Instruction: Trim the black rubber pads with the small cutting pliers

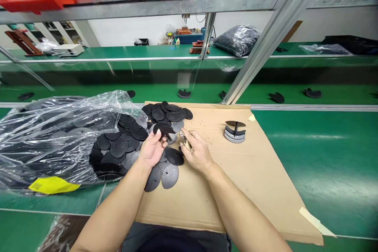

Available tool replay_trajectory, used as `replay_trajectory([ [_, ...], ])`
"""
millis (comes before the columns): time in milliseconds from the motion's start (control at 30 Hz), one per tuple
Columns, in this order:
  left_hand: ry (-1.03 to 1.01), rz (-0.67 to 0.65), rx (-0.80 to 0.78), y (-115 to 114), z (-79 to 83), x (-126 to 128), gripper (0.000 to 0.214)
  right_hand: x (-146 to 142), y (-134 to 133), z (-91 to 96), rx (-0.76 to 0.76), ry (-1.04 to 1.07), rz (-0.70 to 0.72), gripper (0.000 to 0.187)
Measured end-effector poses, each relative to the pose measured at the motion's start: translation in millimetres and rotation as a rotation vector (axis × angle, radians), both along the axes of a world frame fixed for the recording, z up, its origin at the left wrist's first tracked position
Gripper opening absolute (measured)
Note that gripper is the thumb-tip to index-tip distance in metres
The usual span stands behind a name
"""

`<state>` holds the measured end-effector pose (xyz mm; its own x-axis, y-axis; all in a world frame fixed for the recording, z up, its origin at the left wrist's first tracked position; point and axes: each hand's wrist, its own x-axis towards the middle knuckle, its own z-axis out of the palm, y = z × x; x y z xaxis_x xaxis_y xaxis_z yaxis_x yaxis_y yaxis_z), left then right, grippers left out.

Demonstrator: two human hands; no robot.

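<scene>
One black disc [163, 127], in the head view, its long axis running left to right and stub [169, 138] pointing down-right, is pinched above loose discs [174, 156] by the left hand [152, 149], a metal tool [185, 141] being gripped in the curled right hand [198, 152].

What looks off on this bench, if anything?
Small dark specks are scattered on the cardboard beyond the right hand; they look like loose debris. Black discs lie in an untidy heap at the open plastic bag, facing different ways, though that may be normal. No damage stands out.
</scene>
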<state>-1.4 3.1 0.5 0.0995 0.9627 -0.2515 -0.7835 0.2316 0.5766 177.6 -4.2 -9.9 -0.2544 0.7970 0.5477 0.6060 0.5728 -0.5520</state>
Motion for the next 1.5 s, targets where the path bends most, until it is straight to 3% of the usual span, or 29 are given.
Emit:
replay_trajectory([
  [300, 0.005, -0.069, -0.044, 0, -5.0, -6, 0.035, -2, -4, 0.1, 0.057, -0.113, 0.072, 0.047],
  [467, -0.02, -0.167, -0.049, 1, -6.5, -5, 0.028, -5, -7, 2.9, 0.061, -0.192, 0.124, 0.047],
  [867, 0.099, -0.231, -0.009, -1, -7.3, -2, 0.03, -7, -11, 11.2, -0.127, -0.365, 0.202, 0.051],
  [1300, 0.174, -0.199, -0.022, -1, -11.1, 1, 0.029, -5, -11, 19.4, -0.315, -0.467, 0.226, 0.048],
  [1433, 0.152, -0.183, -0.005, 0, -8.2, 2, 0.03, -5, -9, 12.8, -0.288, -0.378, 0.226, 0.047],
  [1500, 0.136, -0.124, 0.007, 2, -5.7, 1, 0.031, 1, -5, 12.2, -0.249, -0.287, 0.14, 0.043],
])
